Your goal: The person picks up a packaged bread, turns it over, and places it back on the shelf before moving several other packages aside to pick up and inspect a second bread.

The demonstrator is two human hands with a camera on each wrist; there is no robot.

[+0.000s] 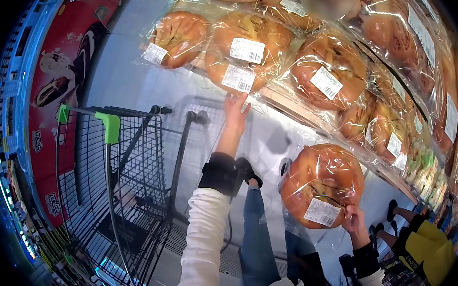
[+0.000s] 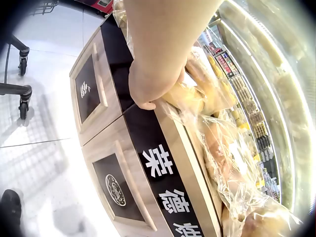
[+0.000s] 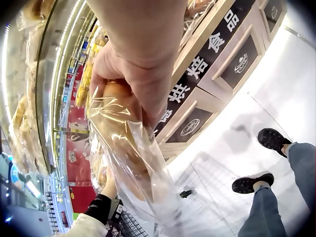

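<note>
Right hand: our right hand (image 1: 355, 220) pinches the bagged loaf (image 1: 322, 185) at its lower edge, fingers curled into the wrap just beside the price label (image 1: 322, 212); the right wrist view shows the grip closed over the bag's top (image 3: 123, 106).
Left hand: our left hand (image 1: 235, 109) reaches up with fingers straight, tips touching the wrapped loaves (image 1: 243, 49) at the front edge of the display shelf (image 1: 285, 104); it holds nothing.
Loaf, place: we hold it in the air, clear of the shelf, below its front edge and above the floor.
Loaf, direction: it lies up and left of our right hand, well apart from the left; the right is nearer.
Loaf, axis: round, so we judge no real long axis; its broad face and label point toward us.
Cart: the cart (image 1: 129, 166) stands at our left, beyond the left arm, well apart from the loaf.
</note>
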